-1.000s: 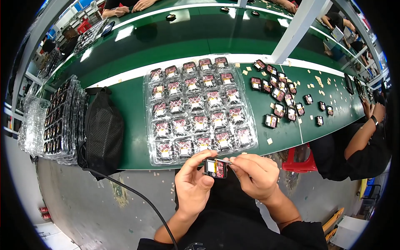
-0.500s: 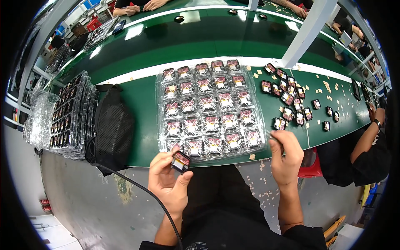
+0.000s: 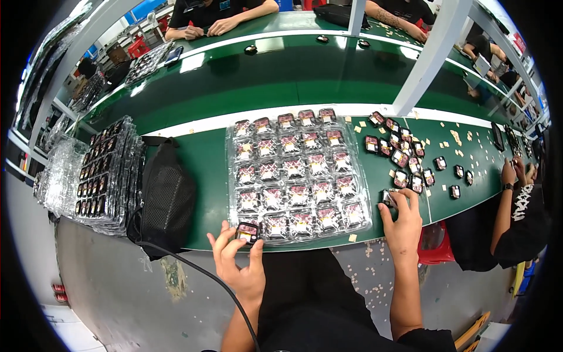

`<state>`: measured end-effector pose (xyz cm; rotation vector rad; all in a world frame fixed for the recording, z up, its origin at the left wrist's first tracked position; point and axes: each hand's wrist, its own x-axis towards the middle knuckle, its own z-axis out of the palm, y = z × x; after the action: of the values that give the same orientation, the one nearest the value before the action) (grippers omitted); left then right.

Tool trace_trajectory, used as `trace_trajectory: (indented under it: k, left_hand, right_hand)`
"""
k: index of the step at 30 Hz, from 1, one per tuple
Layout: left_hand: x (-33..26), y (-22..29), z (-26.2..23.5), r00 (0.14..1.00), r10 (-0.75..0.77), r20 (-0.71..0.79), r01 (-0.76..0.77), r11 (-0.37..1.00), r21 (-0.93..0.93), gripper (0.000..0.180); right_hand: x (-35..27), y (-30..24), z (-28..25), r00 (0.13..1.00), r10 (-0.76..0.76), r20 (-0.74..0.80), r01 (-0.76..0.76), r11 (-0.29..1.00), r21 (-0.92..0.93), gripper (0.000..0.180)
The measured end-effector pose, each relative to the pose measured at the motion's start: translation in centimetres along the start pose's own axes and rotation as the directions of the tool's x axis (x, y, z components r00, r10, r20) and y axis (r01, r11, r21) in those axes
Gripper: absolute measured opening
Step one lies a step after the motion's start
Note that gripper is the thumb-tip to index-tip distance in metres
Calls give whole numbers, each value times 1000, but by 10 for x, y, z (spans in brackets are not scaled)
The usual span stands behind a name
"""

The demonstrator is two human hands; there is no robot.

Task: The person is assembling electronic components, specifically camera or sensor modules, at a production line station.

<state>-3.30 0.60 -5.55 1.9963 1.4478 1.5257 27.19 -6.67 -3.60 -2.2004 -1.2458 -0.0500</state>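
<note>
A clear plastic blister tray [image 3: 357, 157] lies in front of me, with rows of small black square devices in its pockets. My left hand [image 3: 239, 264] pinches a black device [image 3: 248, 233] with a red, yellow and white face at the tray's near-left corner; the pocket beneath is hidden. Just right of the tray, my right hand [image 3: 403, 222] has its thumb and fingers around another small black device [image 3: 387, 197], partly covered by the fingers. Beyond that hand lies a loose group of similar devices [image 3: 400, 157] on the green bench [image 3: 205, 182].
A black mesh bag [image 3: 169, 193] with a cable stands left of the tray, beside stacked filled trays [image 3: 105, 182]. A grey post [image 3: 431, 58] rises at the far right. Small beige squares [image 3: 456, 138] are scattered about. Co-workers sit across and at the right.
My left hand has brought its device down to the tray's near-left corner. My right hand has closed on a device beside the tray. The view has tilted upward.
</note>
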Motion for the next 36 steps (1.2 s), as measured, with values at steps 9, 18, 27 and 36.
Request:
trace_trajectory:
  k: [9,18,27,36]
  left_hand:
    - [-3,8,-2,984,-104,142,64,963,262,23]
    - [-8,32,-10,987,121,105,-98,975,-200,31]
    - [-27,77,25,841,-20,541,491,451,-745,67]
    - [-26,57,21,914,142,380,123,795,-594,56]
  right_hand:
    - [0,7,2,1000,-2,11,1,999,39,32]
    - [0,-32,-26,982,-163,-97,189,868,459,51]
    - [-36,-70,-37,900,-396,183,92,582,808,54]
    - [-48,-80,-29,837,-323,441,-330,345,879,36]
